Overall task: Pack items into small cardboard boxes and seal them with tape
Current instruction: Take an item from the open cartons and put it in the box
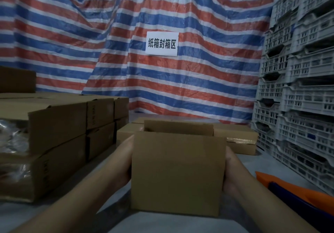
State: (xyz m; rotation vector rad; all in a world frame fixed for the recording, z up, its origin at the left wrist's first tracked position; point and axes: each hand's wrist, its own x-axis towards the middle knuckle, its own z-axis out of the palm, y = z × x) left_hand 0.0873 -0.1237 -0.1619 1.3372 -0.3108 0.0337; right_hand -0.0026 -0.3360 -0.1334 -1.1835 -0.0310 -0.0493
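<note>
Box position: small cardboard box [178, 175] sits upright between both hands, above the table [144, 223], top flaps open.
Long axis: left to right.
Left hand [125, 157]: pressed flat on left wall.
Right hand [230, 169]: on right wall.
Fingers: hidden behind box; spread cannot be told.
Nearer hand: neither.

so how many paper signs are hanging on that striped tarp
1. The white paper sign hangs on the striped tarp, above the small cardboard box held between both hands. No others show.
</note>
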